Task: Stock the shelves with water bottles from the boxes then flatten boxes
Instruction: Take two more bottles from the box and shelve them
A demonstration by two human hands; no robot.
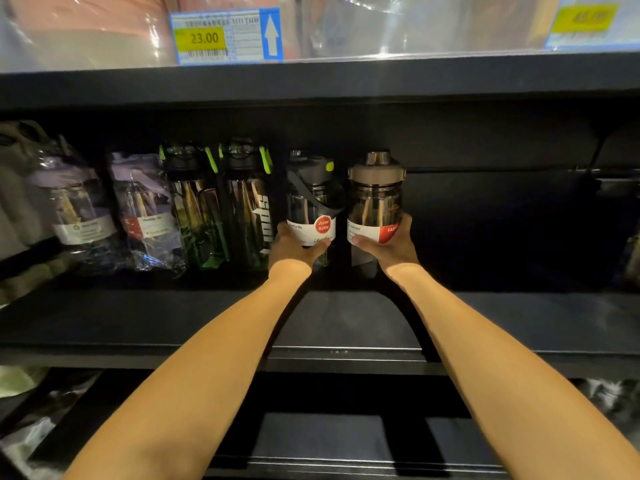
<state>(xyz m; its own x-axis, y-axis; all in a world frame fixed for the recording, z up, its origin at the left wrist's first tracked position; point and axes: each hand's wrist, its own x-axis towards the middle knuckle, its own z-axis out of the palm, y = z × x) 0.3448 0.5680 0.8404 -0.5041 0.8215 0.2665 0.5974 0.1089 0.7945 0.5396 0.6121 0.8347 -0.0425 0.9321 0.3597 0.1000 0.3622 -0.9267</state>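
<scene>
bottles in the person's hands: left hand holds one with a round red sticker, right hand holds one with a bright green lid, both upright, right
Not quite. The head view shows the right hand holding a tan-lidded bottle, not one with a bright green lid. The rest holds: the left hand holds the bottle with the round red sticker, and both stand upright.

The price tag [227, 36] on the upper shelf reads "23.00", beside a white up-arrow. The green-lidded bottle [258, 209] shows "spo…". The grey-capped bottle [311, 202] reads "Water Bottle". The tan-capped bottle [375, 202], right of it, reads "NATURE" and "FASH…".
</scene>
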